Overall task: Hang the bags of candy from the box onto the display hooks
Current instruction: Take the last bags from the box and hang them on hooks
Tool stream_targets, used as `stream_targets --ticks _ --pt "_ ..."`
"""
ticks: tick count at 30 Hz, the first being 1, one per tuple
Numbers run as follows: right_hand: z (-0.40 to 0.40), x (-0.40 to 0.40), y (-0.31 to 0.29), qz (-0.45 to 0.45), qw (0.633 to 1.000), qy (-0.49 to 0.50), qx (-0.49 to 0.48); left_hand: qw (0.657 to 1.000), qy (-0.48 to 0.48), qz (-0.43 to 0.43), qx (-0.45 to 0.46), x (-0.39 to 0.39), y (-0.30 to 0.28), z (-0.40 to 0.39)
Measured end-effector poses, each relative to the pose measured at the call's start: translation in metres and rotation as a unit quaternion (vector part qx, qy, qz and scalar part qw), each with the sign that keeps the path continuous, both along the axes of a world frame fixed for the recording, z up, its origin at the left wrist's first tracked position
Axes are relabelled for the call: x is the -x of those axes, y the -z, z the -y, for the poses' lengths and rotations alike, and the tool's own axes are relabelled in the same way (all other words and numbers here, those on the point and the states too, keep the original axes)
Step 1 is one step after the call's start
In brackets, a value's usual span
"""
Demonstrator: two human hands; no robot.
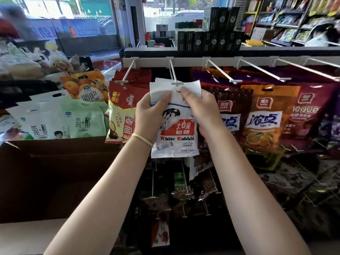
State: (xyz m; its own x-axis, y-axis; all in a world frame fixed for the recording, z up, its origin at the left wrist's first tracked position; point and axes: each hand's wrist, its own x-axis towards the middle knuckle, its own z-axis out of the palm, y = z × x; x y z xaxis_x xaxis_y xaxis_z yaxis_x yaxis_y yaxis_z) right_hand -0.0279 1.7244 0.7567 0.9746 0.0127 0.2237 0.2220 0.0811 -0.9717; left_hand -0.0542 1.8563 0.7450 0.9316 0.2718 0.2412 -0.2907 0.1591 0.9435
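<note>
While both bare hands reach up from the bottom of the head view, a glossy white plastic candy bag [176,126] printed with a rabbit and a red label panel hangs between them, flat and slightly crinkled, its top and bottom edges cut in fine zigzags. The left hand [149,116], with a thin pale yellow band at the wrist, grips the bag's left side, thumb across the front. The right hand [200,111] pinches the upper part of the bag, its fingertips [184,92] pressed just below the hanging hole. That top edge sits right at the flat tip of a thin white metal display hook [173,74], which slopes out from a white rail; whether the hole is already over the tip cannot be told. More white bag tops show behind it on the same hook. Left of it hangs a red and cream foil bag [121,115]; right of it, dark brown and orange pouches [261,126]. An open brown cardboard box [55,162], matte, holds pale green and white pouches at left
</note>
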Motion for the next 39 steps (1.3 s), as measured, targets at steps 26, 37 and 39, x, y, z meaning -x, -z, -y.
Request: stream_targets --ticks 26,37,39 --pt "0.004 0.011 0.038 0.312 0.829 0.308 0.348 0.752 -0.271 0.238 -0.551 0.006 0.029 -0.007" --pt "-0.007 0.001 0.088 0.268 0.766 0.285 0.510 0.640 -0.162 0.183 -0.728 -0.011 0.076 -0.017" --pt "-0.008 -0.001 0.089 0.256 0.758 0.284 0.528 0.637 -0.159 0.185 -0.732 -0.014 0.079 -0.015"
